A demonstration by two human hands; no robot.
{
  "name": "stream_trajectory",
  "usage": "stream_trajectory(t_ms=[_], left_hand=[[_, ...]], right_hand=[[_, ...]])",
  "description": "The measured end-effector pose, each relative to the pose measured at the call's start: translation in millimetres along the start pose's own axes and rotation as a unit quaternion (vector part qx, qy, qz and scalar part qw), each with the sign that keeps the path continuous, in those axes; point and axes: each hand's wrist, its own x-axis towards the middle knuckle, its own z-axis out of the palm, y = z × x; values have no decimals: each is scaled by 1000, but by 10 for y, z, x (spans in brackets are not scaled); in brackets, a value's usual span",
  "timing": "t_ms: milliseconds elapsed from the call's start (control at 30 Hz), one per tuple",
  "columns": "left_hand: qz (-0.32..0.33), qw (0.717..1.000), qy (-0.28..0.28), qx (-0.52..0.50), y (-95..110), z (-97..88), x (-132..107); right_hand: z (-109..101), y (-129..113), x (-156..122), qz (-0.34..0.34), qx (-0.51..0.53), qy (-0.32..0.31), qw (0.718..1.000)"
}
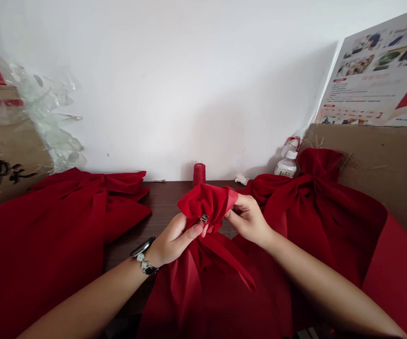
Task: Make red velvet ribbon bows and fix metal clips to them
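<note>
In the head view a gathered red fabric piece [203,200] is bunched up like a rosette in front of me. My left hand [178,238] is closed around its lower neck, the thumb pressed beside a small silver metal clip [204,218]. My right hand [248,216] pinches the right edge of the same fabric between thumb and fingers. A red ribbon tail [235,263] and wide red cloth hang down below the gather. A watch [142,246] and a bracelet are on my left wrist.
Large red fabric bows lie left [97,188] and right [305,183]. Behind stand a red thread cone [199,174] and a white bottle [286,165] on the dark table [133,235]. Cardboard boxes flank both sides, the left box [9,160] with plastic wrap. A white wall closes off the back.
</note>
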Motion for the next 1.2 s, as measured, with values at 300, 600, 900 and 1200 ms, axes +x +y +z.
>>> stream_trajectory(t_ms=[300,600,900,1200], left_hand=[[1,999,-19,-30,-14,-23,5],[2,1000,6,19,12,-33,27],[11,992,66,111,-49,-62,-1],[3,995,43,90,-16,-45,18]], right_hand=[[4,-2,2,1,5,-5,1000],[-4,-49,8,-38,-66,6,997],[11,-79,-3,-50,-68,22,996],[-52,-58,32,-102,-78,-12,992]])
